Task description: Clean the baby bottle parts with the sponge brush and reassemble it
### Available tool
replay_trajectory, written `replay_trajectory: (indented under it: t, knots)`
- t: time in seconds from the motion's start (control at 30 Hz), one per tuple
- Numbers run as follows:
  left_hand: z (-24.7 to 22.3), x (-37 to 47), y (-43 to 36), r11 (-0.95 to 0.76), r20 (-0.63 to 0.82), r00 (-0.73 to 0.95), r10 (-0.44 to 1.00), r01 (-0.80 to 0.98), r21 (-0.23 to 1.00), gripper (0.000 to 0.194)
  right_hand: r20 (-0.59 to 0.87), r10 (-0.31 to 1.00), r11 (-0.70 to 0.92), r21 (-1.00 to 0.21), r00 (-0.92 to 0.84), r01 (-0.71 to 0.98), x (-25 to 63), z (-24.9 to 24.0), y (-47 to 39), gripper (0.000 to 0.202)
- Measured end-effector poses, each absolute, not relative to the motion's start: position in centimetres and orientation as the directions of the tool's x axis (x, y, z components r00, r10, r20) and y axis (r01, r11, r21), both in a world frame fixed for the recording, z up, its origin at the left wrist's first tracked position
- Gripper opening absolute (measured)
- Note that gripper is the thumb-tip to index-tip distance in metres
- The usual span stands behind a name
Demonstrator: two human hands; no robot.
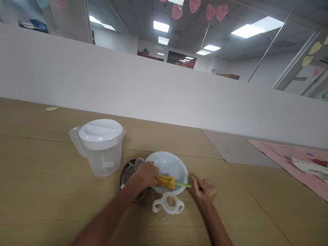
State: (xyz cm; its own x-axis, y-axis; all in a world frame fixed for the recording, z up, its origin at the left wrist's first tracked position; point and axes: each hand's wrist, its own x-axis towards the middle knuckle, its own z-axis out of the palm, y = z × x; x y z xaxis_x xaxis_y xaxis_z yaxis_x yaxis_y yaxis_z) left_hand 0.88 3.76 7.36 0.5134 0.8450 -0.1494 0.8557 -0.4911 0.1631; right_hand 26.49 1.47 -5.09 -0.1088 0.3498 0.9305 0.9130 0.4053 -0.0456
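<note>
Over the white bowl [163, 160], my left hand [147, 173] is closed around the yellow ribbed head of what looks like a sponge bottle brush [167, 181]. Its thin green handle runs right to my right hand [205, 191], whose fingers are curled around the end. Just in front of the bowl stands a clear baby bottle [170, 202] with a white ring and two white handles, its mouth open and facing up. Beneath my left forearm, a round metal tray [125, 172] is partly hidden; small clear parts lie on it.
A translucent pitcher [105, 156] with a white lid stands to the left, its handle pointing left. On the far right, a pink cloth [285, 152] carries a crumpled patterned fabric [315, 171]. A white partition [160, 96] closes off the table's back edge.
</note>
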Motion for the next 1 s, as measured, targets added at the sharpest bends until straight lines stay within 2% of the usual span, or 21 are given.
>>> replay_trajectory:
  t: [0.17, 0.33, 0.47, 0.57, 0.73, 0.87, 1.0]
  knots:
    - [7.1, 1.0, 4.0, -0.496, -0.171, 0.513, 0.841, 0.858, 0.135, 0.026, 0.931, 0.356, 0.382, -0.073, -0.073, 0.921, 26.9, -5.3, 1.5, 0.045]
    - [6.8, 1.1, 4.4, -0.516, -0.192, 0.532, 0.825, 0.847, 0.13, 0.031, 0.921, 0.389, 0.346, -0.172, 0.026, 0.922, 27.5, -5.6, 1.6, 0.042]
    - [6.3, 1.2, 4.8, -0.554, -0.221, 0.581, 0.783, 0.814, 0.175, 0.024, 0.908, 0.41, 0.332, -0.242, 0.092, 0.912, 27.7, -6.0, 1.7, 0.044]
    - [5.7, 1.4, 5.0, -0.546, -0.226, 0.59, 0.775, 0.805, 0.232, 0.024, 0.876, 0.443, 0.305, -0.345, 0.188, 0.888, 27.6, -6.2, 1.7, 0.046]
    - [5.2, 1.9, 5.0, -0.5, -0.197, 0.545, 0.815, 0.834, 0.234, 0.024, 0.78, 0.492, 0.248, -0.551, 0.386, 0.797, 27.4, -6.1, 1.5, 0.048]
    - [6.2, 1.5, 4.9, -0.497, -0.15, 0.552, 0.82, 0.818, 0.291, 0.021, 0.756, 0.498, 0.255, -0.595, 0.424, 0.762, 27.3, -6.0, 1.5, 0.048]
    - [7.7, 0.4, 5.0, -0.547, 0.042, 0.6, 0.799, 0.696, 0.466, 0.023, 0.774, 0.454, 0.259, -0.589, 0.441, 0.766, 27.2, -6.1, 1.5, 0.049]
